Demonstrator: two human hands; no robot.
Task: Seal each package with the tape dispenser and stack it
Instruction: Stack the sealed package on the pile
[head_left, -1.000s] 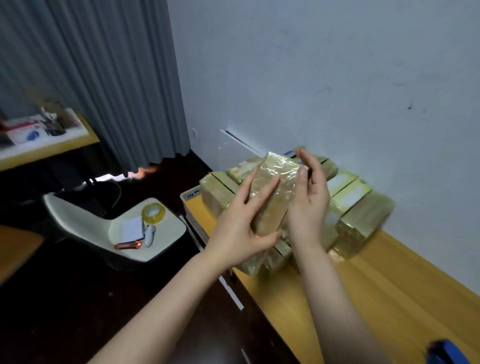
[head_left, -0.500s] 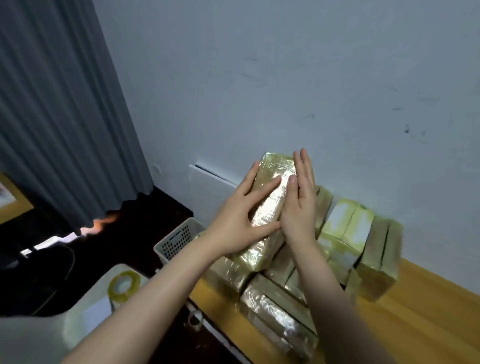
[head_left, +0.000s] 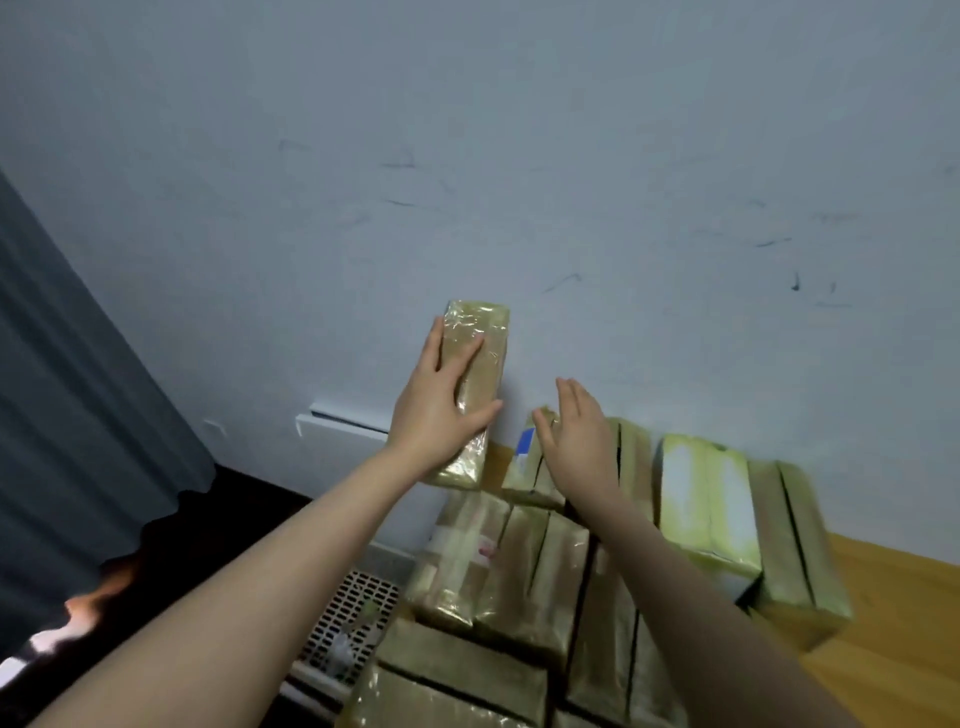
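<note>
Moved: right hand has come off the package, which both hands clasped half a second ago; package now carried by the left hand alone, and sits higher against the wall
Left grip: fingers laid across the package's front face, thumb hooked round its right edge; package clamped between them
Right grip: fingers straight and close together, palm turned leftward; nothing held
Package: gold-coloured, film-wrapped, oblong; nearly upright in the left grip, upper end leaning slightly right; its top clears the fingertips, its bottom shows below the heel of the hand
Stack: similar wrapped packages, below and to the right of the left grip; right hand lies over the rear row as seen; contact with it cannot be told
Table: wooden top bearing the stack; bare wood visible right of the right forearm
Basket: white, perforated; below the left grip, just left of the stack
Curtain: grey; well left of the left grip
</note>
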